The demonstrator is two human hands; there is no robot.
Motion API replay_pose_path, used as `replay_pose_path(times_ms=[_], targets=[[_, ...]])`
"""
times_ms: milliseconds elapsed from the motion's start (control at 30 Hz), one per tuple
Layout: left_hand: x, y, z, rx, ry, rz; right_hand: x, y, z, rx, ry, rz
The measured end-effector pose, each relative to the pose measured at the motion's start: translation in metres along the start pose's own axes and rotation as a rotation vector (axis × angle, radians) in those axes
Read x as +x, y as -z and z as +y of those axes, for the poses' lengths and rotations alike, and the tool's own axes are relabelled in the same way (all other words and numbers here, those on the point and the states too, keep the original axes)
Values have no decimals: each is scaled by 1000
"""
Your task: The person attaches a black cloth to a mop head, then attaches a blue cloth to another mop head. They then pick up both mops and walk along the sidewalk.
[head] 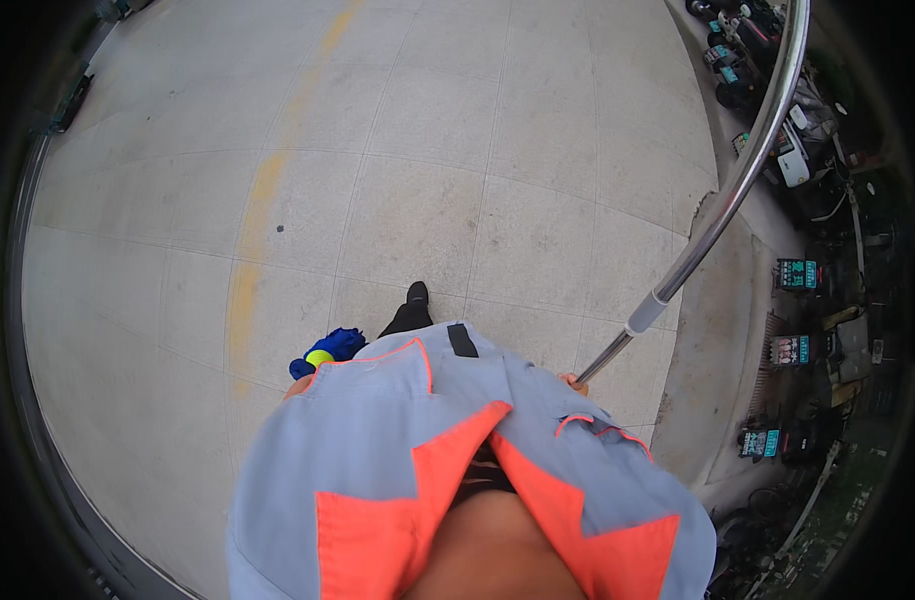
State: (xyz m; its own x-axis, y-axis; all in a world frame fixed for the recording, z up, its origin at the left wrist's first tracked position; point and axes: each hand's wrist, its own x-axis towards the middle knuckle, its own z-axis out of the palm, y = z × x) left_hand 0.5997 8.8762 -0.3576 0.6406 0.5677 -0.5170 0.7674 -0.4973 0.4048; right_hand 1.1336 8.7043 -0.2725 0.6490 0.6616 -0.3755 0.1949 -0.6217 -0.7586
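My right hand (pixel 577 385), partly covered by the jacket front, grips the lower end of a shiny telescopic metal pole (pixel 697 255). A grey collar (pixel 646 313) joins the pole's thinner lower tube to its thicker upper part, which slants up past the top right of the view. On the other side, a strip of bare skin of my left hand or wrist (pixel 298 385) shows past the jacket (pixel 367 420). Right beside it is a bunched blue cloth item (pixel 343 343) with a yellow-green band (pixel 320 358). The jacket hides the left fingers, so their hold is unclear.
Pale paving (pixel 427 202) with a worn yellow line (pixel 266 187) lies ahead. One black shoe (pixel 418 292) shows below me. Along the right, beyond a concrete ramp (pixel 709 345), stand several parked scooters (pixel 795 157). A dark vehicle (pixel 73 103) is at the far left.
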Motion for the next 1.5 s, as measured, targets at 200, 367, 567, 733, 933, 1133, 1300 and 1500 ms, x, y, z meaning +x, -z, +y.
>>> replay_pose_path(times_ms=[200,367,567,733,933,1133,1300,1500], targets=[[167,178,-60,18,-69,-51,169,-31,-147,65,-140,-17],[318,267,-114,81,-94,94,316,-77,-203,29,-158,-87],[509,397,-177,130,52,107,555,-132,-262,114,-86,-27],[616,488,-186,73,50,35,708,-135,-372,25,-158,-81],[793,622,-223,59,-6,0,891,-159,-467,42,-168,42],[974,740,-274,56,-113,-5,1035,-162,-594,-37,-67,77],[1123,870,-309,52,-257,-8,1171,-179,-699,-6,-222,47],[1286,1062,-295,76,-375,485,1343,-232,-730,-32,-230,26]])
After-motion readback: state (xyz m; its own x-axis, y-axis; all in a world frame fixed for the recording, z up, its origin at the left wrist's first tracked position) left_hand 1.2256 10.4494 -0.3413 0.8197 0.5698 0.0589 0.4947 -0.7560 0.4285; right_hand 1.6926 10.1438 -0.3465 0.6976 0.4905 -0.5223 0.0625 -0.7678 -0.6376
